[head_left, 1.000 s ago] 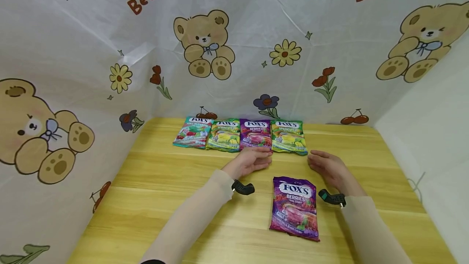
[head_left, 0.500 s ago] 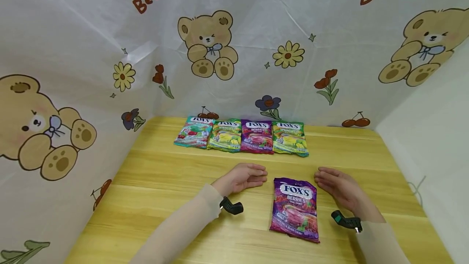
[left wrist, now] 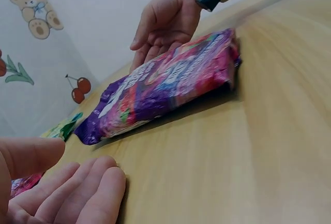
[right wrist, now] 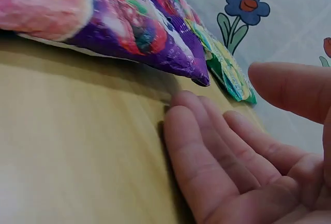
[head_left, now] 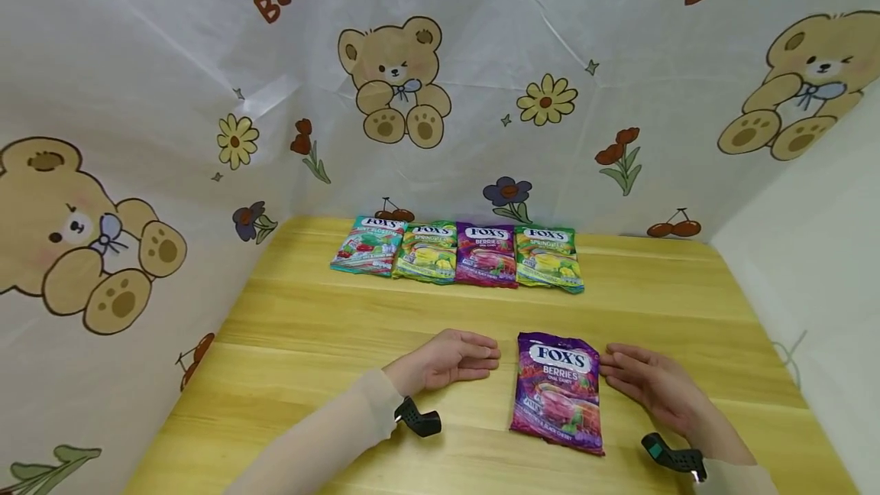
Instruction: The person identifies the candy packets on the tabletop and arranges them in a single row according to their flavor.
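Note:
A purple Fox's Berries candy bag [head_left: 558,396] lies flat on the wooden table, label up. To its left rests my left hand [head_left: 450,360], fingers extended toward the bag with a small gap between. On the other side is my right hand [head_left: 653,384], its fingertips very near the bag's upper right edge. In the right wrist view the fingers [right wrist: 194,154] are straight and hold nothing, just apart from the bag [right wrist: 129,22]. The left wrist view has the left fingers [left wrist: 77,195] relaxed on the tabletop, with the bag [left wrist: 170,79] beyond them.
Along the table's back lie several candy bags side by side: a teal one [head_left: 369,246], a yellow-green one [head_left: 426,253], a purple one [head_left: 486,255] and another yellow-green one [head_left: 549,258]. A white bear-print cloth [head_left: 454,174] rises behind the table [head_left: 316,319].
Both hands have drawn back from the row of bags toward the near purple bag, the left also shifting slightly left and the right moving rightward. The bags have stayed put on the table.

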A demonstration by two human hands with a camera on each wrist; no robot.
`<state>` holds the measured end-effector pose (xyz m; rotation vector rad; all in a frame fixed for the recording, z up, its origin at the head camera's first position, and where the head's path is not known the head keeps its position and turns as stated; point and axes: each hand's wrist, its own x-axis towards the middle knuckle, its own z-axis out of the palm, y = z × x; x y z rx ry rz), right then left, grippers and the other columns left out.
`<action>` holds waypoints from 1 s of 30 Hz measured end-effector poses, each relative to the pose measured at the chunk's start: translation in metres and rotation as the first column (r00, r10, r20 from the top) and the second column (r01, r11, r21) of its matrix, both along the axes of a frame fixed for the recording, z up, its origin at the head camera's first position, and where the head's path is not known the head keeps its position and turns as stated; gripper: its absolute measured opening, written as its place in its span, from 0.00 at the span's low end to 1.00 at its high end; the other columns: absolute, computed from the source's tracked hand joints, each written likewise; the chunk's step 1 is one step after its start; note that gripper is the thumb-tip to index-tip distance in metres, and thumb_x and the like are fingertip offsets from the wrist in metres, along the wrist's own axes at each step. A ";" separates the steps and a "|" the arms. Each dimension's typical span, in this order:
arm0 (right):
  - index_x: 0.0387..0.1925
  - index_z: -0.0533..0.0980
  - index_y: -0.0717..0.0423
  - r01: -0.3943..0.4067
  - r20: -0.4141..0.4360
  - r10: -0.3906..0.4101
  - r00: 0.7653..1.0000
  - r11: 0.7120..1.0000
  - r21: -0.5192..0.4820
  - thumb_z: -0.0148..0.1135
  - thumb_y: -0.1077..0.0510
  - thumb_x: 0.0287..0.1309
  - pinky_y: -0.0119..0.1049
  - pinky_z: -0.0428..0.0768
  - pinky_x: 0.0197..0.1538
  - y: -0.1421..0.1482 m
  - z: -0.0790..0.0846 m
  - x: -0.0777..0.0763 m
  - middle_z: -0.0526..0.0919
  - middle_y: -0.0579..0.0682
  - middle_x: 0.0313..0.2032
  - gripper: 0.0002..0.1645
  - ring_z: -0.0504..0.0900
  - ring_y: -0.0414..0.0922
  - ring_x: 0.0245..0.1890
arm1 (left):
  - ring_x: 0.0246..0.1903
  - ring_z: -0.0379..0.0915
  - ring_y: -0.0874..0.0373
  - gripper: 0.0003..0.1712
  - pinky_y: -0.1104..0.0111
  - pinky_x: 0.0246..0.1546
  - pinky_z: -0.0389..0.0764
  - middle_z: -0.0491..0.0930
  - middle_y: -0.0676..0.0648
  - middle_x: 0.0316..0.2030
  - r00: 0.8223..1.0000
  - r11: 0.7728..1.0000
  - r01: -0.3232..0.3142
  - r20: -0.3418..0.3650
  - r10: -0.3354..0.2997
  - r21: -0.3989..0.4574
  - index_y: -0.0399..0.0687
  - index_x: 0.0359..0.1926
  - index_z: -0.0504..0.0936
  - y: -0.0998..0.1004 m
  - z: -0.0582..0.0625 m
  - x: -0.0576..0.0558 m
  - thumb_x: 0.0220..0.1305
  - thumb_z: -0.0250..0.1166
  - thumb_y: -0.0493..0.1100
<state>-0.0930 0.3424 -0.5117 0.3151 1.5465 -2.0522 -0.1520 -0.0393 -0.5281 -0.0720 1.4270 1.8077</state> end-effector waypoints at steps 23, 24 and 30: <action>0.74 0.66 0.60 -0.263 -0.011 0.292 0.956 0.843 -0.470 0.28 0.53 0.85 0.48 0.69 0.75 0.001 -0.005 0.023 0.79 0.54 0.67 0.30 0.77 0.49 0.69 | 0.59 0.82 0.43 0.23 0.54 0.60 0.83 0.82 0.34 0.60 0.993 0.993 0.100 0.053 -0.103 0.066 0.32 0.67 0.76 0.017 0.006 0.033 0.76 0.59 0.36; 0.75 0.65 0.61 -0.263 -0.005 0.296 0.955 0.842 -0.471 0.28 0.52 0.85 0.49 0.69 0.75 0.000 -0.005 0.023 0.79 0.54 0.66 0.31 0.77 0.49 0.68 | 0.59 0.82 0.43 0.23 0.54 0.60 0.83 0.82 0.34 0.60 0.993 0.993 0.100 0.049 -0.103 0.065 0.32 0.67 0.76 0.019 0.006 0.034 0.76 0.59 0.36; 0.70 0.69 0.53 -0.252 0.024 0.290 0.957 0.867 -0.430 0.28 0.51 0.85 0.51 0.72 0.74 -0.013 -0.005 0.026 0.81 0.53 0.64 0.28 0.79 0.51 0.66 | 0.57 0.83 0.45 0.23 0.53 0.60 0.83 0.82 0.34 0.59 0.995 0.994 0.087 0.043 -0.090 0.061 0.34 0.67 0.77 0.030 0.009 0.036 0.75 0.60 0.35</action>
